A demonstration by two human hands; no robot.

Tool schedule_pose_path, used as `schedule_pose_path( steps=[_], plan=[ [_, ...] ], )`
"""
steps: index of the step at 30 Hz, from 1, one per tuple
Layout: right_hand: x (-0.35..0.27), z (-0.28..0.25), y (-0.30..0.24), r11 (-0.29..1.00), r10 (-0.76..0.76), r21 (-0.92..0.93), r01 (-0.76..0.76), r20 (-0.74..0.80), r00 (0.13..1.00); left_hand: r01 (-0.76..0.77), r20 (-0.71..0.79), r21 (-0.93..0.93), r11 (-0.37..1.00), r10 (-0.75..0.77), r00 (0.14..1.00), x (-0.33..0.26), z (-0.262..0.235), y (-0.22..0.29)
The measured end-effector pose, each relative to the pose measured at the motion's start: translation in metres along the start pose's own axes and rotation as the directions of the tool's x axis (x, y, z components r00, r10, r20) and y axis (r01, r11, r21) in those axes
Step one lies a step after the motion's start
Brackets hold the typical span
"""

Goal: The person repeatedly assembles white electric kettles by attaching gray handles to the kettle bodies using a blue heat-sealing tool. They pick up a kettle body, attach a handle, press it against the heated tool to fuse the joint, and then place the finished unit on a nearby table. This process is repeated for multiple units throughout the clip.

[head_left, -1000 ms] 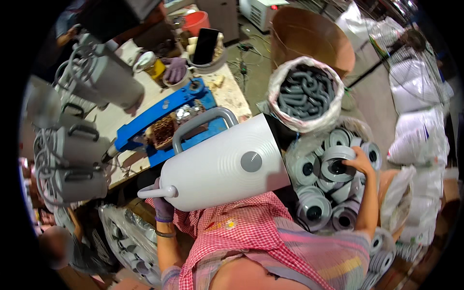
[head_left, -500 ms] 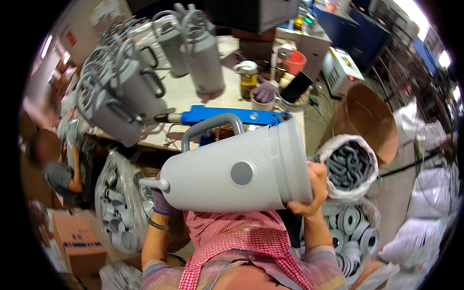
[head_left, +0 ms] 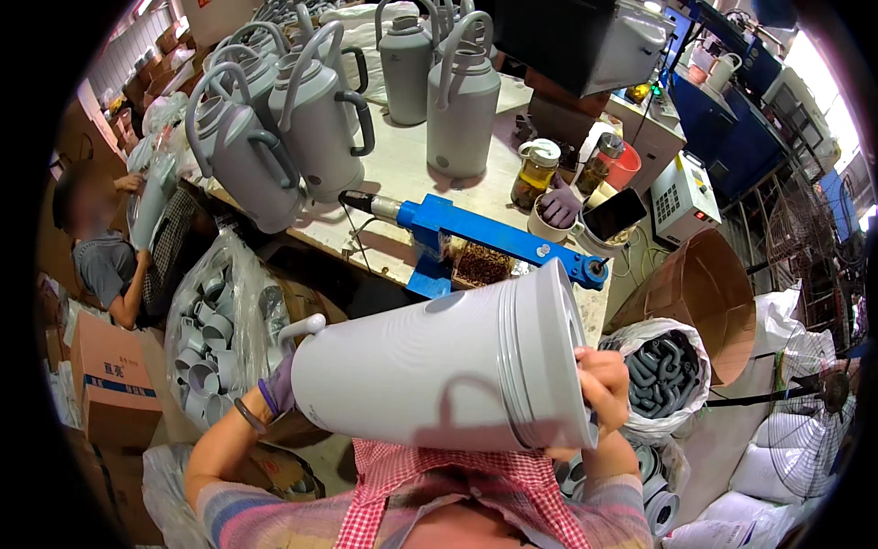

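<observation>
A large grey thermos jug shell (head_left: 430, 366) lies on its side across my front, its wide ringed bottom end to the right. My right hand (head_left: 602, 393), bare, grips that bottom rim, with fingers curled over the edge. At the narrower top end, my left hand (head_left: 282, 386) in a purple glove holds the shell from below and behind; most of its fingers are hidden. A light grey carrying loop (head_left: 305, 327) sticks out at that end. Just beyond the shell, a blue clamp-like fixture (head_left: 503, 233) is mounted at the table edge.
Finished-looking grey jugs (head_left: 315, 119) crowd the table's left. Jars (head_left: 535, 172), a phone (head_left: 613, 215) and a glove in a cup (head_left: 556, 209) stand right. Bags of grey handles (head_left: 663, 375) and cup-shaped parts (head_left: 210, 339) flank me. A co-worker (head_left: 110, 261) sits left.
The shell has turned about its length: the dark handle and round grey patch that faced me are out of sight. It sits slightly lower, and the head view has shifted, showing more table.
</observation>
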State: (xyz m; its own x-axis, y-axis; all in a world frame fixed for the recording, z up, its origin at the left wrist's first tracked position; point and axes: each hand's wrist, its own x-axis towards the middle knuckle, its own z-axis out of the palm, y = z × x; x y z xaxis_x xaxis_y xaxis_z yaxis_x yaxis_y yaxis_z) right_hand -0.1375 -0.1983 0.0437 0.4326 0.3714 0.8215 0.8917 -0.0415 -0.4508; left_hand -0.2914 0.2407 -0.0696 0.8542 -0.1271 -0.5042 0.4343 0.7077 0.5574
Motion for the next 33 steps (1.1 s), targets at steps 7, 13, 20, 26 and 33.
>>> schedule_pose_path(
  steps=[7,13,20,26,33],
  plan=[
    [0.018,0.022,0.003,0.996,0.076,0.056,-0.072,-0.077,0.994,-0.249,0.030,0.293,0.923,0.252,0.967,-0.006,0.043,0.011],
    [-0.018,0.020,0.084,0.961,0.103,0.245,-0.125,0.099,0.990,-0.156,0.221,0.973,-0.169,0.876,0.428,-0.040,-0.013,0.026],
    [0.063,0.058,0.050,0.470,0.583,0.667,-0.578,0.256,0.771,0.123,0.147,0.977,-0.175,0.967,0.210,-0.038,-0.054,0.044],
    [0.009,0.046,0.068,0.589,0.358,0.647,-0.485,0.329,0.874,-0.061,0.009,0.998,0.010,0.955,0.297,-0.060,-0.037,0.045],
    [-0.040,0.141,0.076,0.748,0.626,0.384,-0.541,-0.139,0.767,-0.562,-0.051,0.826,0.045,0.999,0.005,-0.092,0.090,0.061]
  ],
)
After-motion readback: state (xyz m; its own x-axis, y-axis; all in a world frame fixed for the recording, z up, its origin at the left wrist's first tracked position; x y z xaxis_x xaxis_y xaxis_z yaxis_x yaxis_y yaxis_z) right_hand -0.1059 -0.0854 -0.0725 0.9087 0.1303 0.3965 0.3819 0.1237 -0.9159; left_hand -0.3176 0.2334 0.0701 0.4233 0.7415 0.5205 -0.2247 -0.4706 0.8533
